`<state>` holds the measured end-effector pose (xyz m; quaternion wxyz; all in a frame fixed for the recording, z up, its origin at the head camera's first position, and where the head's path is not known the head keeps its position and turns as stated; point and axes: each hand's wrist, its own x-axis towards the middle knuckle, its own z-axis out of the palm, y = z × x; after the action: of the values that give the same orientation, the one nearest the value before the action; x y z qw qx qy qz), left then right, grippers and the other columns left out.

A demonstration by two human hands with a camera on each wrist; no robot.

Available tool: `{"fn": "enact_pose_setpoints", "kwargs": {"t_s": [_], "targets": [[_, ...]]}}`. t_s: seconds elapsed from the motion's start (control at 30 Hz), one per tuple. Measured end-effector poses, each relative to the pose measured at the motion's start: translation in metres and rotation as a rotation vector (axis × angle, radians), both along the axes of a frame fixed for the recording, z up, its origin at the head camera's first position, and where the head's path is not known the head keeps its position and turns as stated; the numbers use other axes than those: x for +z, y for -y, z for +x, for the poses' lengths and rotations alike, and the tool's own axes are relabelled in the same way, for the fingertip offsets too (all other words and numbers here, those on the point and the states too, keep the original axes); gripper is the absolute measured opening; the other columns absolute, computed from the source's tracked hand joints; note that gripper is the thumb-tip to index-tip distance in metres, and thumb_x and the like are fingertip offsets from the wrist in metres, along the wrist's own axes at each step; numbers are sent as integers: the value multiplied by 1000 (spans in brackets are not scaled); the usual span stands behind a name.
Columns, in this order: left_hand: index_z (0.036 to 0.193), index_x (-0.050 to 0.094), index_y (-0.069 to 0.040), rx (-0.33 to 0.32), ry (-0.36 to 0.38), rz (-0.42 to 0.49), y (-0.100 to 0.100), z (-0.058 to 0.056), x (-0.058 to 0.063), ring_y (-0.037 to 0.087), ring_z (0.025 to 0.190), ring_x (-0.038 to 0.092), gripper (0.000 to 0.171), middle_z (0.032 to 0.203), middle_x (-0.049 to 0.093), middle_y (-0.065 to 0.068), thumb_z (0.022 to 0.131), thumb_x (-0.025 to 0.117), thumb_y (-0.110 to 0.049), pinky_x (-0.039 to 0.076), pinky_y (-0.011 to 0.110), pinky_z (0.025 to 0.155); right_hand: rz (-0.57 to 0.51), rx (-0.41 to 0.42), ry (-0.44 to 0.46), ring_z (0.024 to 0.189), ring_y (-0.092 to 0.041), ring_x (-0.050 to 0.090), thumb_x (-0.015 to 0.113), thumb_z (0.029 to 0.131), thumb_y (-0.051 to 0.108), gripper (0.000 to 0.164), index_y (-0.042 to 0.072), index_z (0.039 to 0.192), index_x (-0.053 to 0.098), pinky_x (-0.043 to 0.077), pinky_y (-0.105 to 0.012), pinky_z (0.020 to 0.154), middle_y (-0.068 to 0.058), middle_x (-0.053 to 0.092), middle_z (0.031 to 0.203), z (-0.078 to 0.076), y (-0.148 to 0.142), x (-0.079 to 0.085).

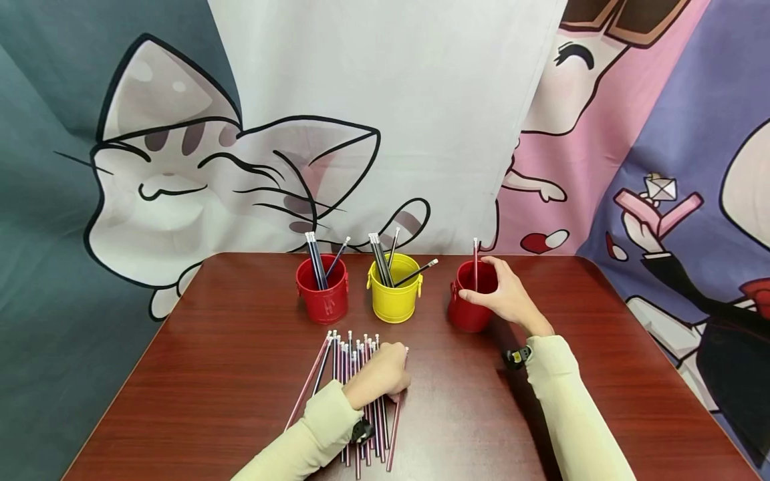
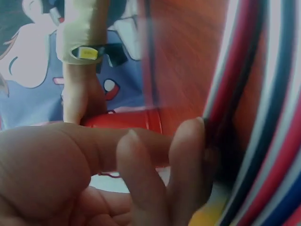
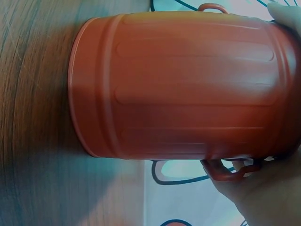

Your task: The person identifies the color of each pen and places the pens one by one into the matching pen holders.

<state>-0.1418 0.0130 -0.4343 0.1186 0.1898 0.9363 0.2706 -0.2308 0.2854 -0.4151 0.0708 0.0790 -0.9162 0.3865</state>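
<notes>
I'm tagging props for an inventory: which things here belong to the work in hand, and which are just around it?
Likely in the work:
- loose pencils, at the left hand
- right red bucket, gripped by the right hand
- yellow bucket and left red bucket, both holding pencils

Apparently just around it:
- printed backdrop
- wrist devices
- table, merely the work surface

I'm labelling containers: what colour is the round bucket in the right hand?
The round bucket is red, clearest in the head view.
</notes>
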Motion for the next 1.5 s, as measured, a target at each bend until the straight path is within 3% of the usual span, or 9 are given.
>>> {"fn": "enact_pose_setpoints", "kwargs": {"t_s": [0.13,0.3,0.53,1.1,1.27,1.5], "targets": [[47,55,-10,29,46,48,-1,1,-1,7,31,50,25,33,48,-5,70,65,-6,43,17,44,-2,4,2,109,-26,46,74,69,49,84,10,132,35,46,-46,84,-8,45,123,-1,0,-1],[49,53,-13,24,-78,71,0,-2,5,8,43,46,27,41,46,-8,72,67,-16,38,21,47,-4,-8,0,108,-23,46,75,68,51,84,11,132,36,46,-46,85,-6,45,122,-2,0,-2],[71,55,-10,19,-194,271,3,-1,15,4,51,49,4,55,53,-8,72,58,-12,41,19,50,6,-20,4,108,-23,46,74,68,52,84,13,131,36,46,-45,85,-6,46,122,-1,0,-1],[87,56,-8,-42,-540,546,3,-4,26,4,64,60,9,75,62,-1,83,62,-13,48,14,59,1,-5,-6,108,-22,46,74,69,50,82,13,131,36,47,-46,83,-5,45,122,0,-1,-3],[90,57,-8,-47,-657,578,2,-6,29,6,68,60,9,76,63,-1,84,63,-13,47,13,60,0,2,-16,108,-23,46,74,70,49,82,13,132,36,47,-47,83,-6,46,122,-1,-1,-3],[91,58,-7,-50,-740,555,-3,-11,34,5,68,61,9,77,63,-2,85,62,-13,48,12,63,7,7,-11,110,-25,45,73,71,48,83,11,133,35,47,-48,83,-8,45,125,0,1,-3]]}}
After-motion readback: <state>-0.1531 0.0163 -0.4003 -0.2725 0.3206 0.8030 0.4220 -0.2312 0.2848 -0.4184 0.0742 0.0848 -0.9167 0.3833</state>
